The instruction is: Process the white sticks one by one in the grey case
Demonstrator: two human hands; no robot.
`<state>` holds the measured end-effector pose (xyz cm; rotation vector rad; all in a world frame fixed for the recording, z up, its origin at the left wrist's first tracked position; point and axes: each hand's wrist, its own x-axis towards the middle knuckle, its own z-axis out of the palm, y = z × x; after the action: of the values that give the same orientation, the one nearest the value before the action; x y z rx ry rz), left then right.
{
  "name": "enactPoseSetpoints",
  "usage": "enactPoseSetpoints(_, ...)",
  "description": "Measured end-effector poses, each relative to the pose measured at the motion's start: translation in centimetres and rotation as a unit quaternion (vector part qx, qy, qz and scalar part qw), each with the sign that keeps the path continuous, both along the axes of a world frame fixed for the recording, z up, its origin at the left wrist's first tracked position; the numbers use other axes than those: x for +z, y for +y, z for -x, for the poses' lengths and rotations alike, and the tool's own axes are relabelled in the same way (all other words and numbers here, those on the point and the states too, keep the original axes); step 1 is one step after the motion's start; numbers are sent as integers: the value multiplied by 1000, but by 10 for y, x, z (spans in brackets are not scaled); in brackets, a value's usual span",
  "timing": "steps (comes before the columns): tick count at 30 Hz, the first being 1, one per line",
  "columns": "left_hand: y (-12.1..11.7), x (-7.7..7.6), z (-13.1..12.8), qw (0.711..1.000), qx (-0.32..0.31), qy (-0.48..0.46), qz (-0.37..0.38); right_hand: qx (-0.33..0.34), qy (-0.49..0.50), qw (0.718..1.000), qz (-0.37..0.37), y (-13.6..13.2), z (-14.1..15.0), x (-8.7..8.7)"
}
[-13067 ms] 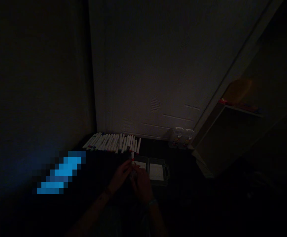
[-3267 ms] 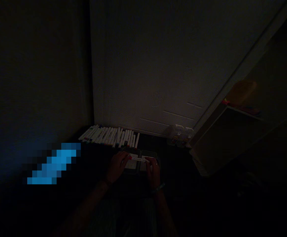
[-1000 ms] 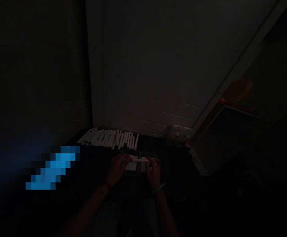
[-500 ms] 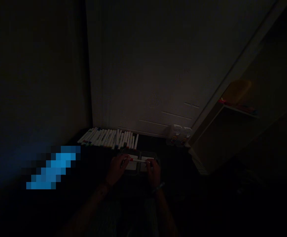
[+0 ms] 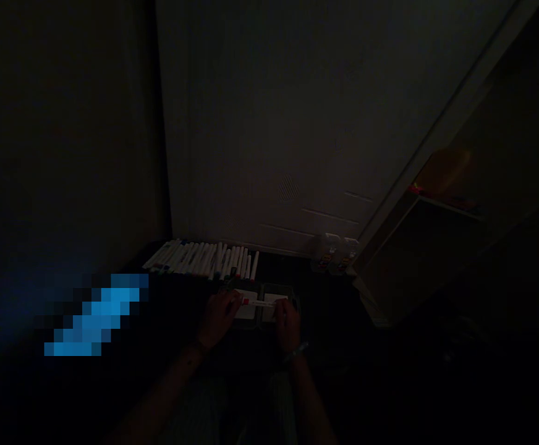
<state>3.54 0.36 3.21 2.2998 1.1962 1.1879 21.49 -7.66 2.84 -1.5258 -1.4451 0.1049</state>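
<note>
A white marker with a red cap (image 5: 261, 303) lies level between my two hands. My left hand (image 5: 223, 311) is closed on its red-capped end, and my right hand (image 5: 287, 315) pinches the other end. Beneath the marker are two shallow clear trays, a left one (image 5: 246, 324) and a right one (image 5: 269, 326), each with a pale card or paper in it. Behind them, a long row of white markers (image 5: 198, 258) with caps of several colours lies side by side. The scene is very dark, so finger details are dim.
Two clear packages (image 5: 329, 253) stand at the back right of the dark table (image 5: 329, 315), against a pale wall (image 5: 269, 123). To the right is a shelf unit (image 5: 408, 247) with a yellow-orange object (image 5: 445, 173) on top. A blurred blue glowing patch (image 5: 96, 315) is at the left.
The marker is still held in both hands and appears turned slightly, with dark print now showing along its barrel. The view has shifted a little.
</note>
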Motion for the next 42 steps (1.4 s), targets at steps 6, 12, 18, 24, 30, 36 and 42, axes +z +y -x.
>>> enactPoseSetpoints(6,0,0,0,1000,0,-5,-10,4,-6,1000,0,1,0,-1)
enactPoseSetpoints(12,3,-4,0,1000,2,-6,-12,6,5,1000,0,-1,1,2)
enactPoseSetpoints(18,0,-2,1,1000,-10,-9,-10,11,24,1000,0,0,1,3)
enactPoseSetpoints(24,-3,3,1,1000,-17,-3,3,6,48,999,0,-1,3,5)
enactPoseSetpoints(30,-1,2,2,1000,-27,-2,13,-9,37,999,-7,1,0,-1)
enactPoseSetpoints(36,2,-6,1,1000,-14,-14,-3,-15,23,1000,-7,4,-2,-6)
enactPoseSetpoints(42,0,-5,1,1000,-6,-16,-1,-14,22,1000,-14,4,-2,-6)
